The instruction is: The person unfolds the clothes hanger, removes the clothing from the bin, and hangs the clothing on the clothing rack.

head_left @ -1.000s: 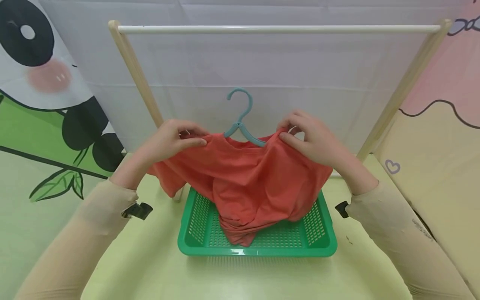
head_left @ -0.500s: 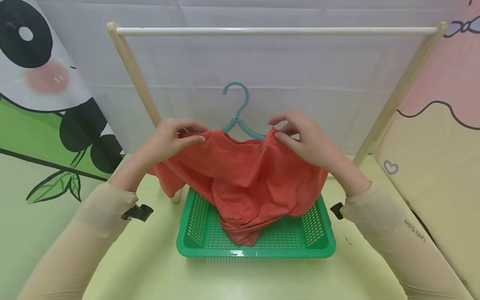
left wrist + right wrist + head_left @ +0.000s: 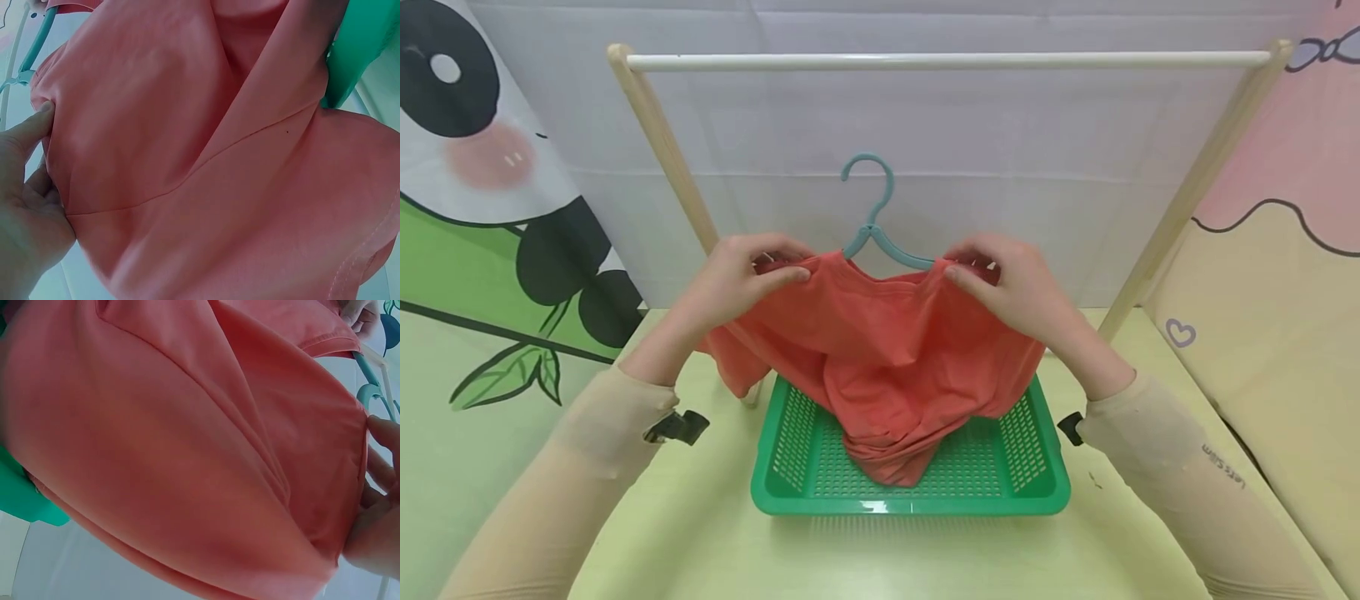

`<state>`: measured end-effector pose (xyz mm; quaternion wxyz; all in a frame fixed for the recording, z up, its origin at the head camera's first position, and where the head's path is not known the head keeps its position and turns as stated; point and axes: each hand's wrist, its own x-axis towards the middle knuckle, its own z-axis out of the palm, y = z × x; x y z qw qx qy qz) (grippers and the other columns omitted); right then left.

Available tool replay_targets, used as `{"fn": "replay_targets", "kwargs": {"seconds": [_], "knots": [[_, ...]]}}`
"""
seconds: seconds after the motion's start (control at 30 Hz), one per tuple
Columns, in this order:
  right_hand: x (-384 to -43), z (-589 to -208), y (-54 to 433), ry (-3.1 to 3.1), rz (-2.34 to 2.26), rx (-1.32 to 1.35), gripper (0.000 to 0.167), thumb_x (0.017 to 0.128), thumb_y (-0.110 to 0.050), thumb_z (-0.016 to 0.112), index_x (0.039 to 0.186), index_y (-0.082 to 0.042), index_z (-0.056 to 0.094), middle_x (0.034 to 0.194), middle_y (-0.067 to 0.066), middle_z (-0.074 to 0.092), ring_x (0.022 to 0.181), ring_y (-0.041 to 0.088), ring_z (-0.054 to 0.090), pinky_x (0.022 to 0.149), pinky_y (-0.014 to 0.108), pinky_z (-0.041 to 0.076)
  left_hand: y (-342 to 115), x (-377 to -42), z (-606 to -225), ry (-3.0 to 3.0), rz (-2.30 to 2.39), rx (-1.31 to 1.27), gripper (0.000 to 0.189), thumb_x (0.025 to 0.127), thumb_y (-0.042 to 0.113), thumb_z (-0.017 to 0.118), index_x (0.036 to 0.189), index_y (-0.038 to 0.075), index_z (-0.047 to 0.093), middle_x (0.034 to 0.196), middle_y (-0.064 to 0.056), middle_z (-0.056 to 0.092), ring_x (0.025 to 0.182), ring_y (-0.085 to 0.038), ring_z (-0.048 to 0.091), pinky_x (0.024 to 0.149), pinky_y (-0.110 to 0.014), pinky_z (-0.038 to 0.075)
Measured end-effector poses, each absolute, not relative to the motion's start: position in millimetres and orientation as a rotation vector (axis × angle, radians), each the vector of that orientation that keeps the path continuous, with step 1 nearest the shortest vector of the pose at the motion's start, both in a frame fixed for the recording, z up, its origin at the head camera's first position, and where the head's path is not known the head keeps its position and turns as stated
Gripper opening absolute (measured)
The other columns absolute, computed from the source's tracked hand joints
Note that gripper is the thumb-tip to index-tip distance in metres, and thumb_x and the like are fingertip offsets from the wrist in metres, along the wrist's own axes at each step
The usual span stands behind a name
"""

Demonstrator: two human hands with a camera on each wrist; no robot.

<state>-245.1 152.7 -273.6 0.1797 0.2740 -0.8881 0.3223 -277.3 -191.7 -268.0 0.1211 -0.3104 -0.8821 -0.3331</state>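
Note:
A red T-shirt (image 3: 880, 333) hangs spread between my two hands, its lower part bunched over the basket. From its neckline rises a blue-green hanger (image 3: 880, 229), hook up, with its arms running inside the shirt's shoulders. My left hand (image 3: 741, 279) pinches the shirt's left shoulder between thumb and fingers. At the other shoulder my right hand (image 3: 1011, 287) pinches the cloth close to the neckline. In the left wrist view the thumb (image 3: 37, 122) presses on the fabric edge; the right wrist view shows the thumb (image 3: 382, 431) at the other shoulder edge.
Below the shirt a green perforated basket (image 3: 910, 504) stands on the pale yellow-green table (image 3: 880, 558). Behind it is a rack with a white bar (image 3: 947, 62) and wooden side posts (image 3: 670, 158). Printed cloth walls (image 3: 1262, 275) close in both sides.
The hanger's hook has risen and shifted slightly left. My right hand has moved a little left, briefly lifted its fingers, and grips the shoulder again. The left hand has barely moved.

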Motion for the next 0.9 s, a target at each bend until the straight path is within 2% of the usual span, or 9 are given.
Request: {"fn": "replay_targets", "kwargs": {"seconds": [0.1,0.33,0.6,0.9], "knots": [[-244.9,-274.5,151.9,-2.542,0.856,0.756,0.018,0.096,-0.024,0.066,0.108,-0.011,0.07,0.099,0.003,0.071,0.086,0.016,0.059,0.077,0.032,0.048,-189.0,-276.3,-267.0,-2.571,-0.956,-0.901,0.022,0.089,0.019,0.074,0.111,0.021,0.074,0.097,0.005,0.074,0.083,0.001,0.063,0.075,-0.013,0.051],[-244.0,-278.9,152.9,-2.599,0.746,0.754,0.017,0.097,-0.03,0.063,0.097,-0.013,0.066,0.08,0.001,0.058,0.074,0.017,0.049,0.069,0.031,0.039,-184.3,-275.7,-266.1,-2.582,-0.961,-0.897,0.022,0.088,0.016,0.075,0.11,0.018,0.074,0.099,0.003,0.074,0.085,0.0,0.064,0.077,-0.012,0.052],[-243.5,-281.2,155.3,-2.565,0.74,0.742,0.018,0.097,-0.032,0.063,0.102,-0.015,0.068,0.087,-0.001,0.064,0.08,0.016,0.055,0.075,0.032,0.044,-187.2,-278.5,-268.1,-2.581,-1.012,-0.924,0.022,0.089,0.015,0.073,0.111,0.018,0.074,0.101,-0.001,0.074,0.086,0.0,0.064,0.078,-0.012,0.052],[-245.5,-281.1,166.4,-2.48,0.722,0.698,0.015,0.095,-0.031,0.067,0.101,-0.018,0.069,0.085,-0.005,0.067,0.077,0.012,0.056,0.071,0.03,0.043,-196.3,-283.9,-266.2,-2.599,-1.0,-0.931,0.024,0.09,0.02,0.073,0.114,0.022,0.073,0.102,0.004,0.073,0.087,0.0,0.062,0.078,-0.014,0.051]]}}
